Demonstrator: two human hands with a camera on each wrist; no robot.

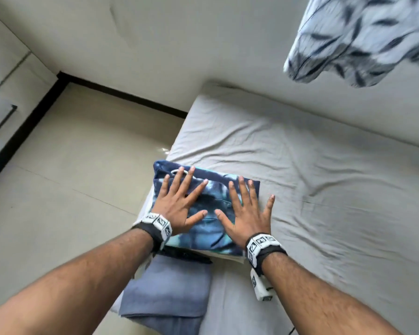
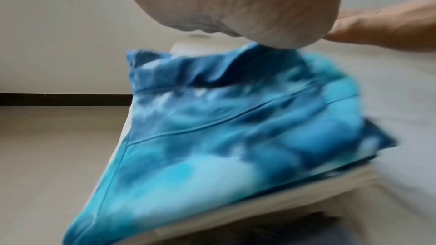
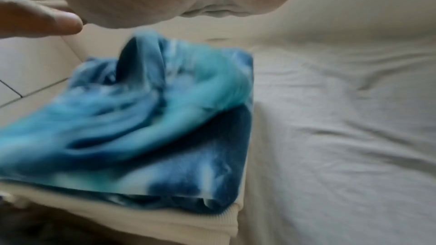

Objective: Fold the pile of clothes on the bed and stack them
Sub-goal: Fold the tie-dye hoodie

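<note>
hands flat, fingers spread: left hand (image 1: pixel 179 204) and right hand (image 1: pixel 246 211) press the folded tie-dye garment (image 1: pixel 209 228), topping a cream garment (image 3: pixel 165 217) at the bed (image 1: pixel 324 177) corner.

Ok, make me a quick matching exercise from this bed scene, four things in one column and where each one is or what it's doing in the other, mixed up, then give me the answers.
Column one:
1. tie-dye garment
2. cream garment
3. grey-blue garment
4. leaf-print cloth

Column two:
A. at the top right of the head view, away from the stack
B. folded, pressed under the left hand and right hand
C. folded at the bed's near edge, closest to the person
D. directly beneath the blue tie-dye piece

Pairs: 1-B, 2-D, 3-C, 4-A
</note>
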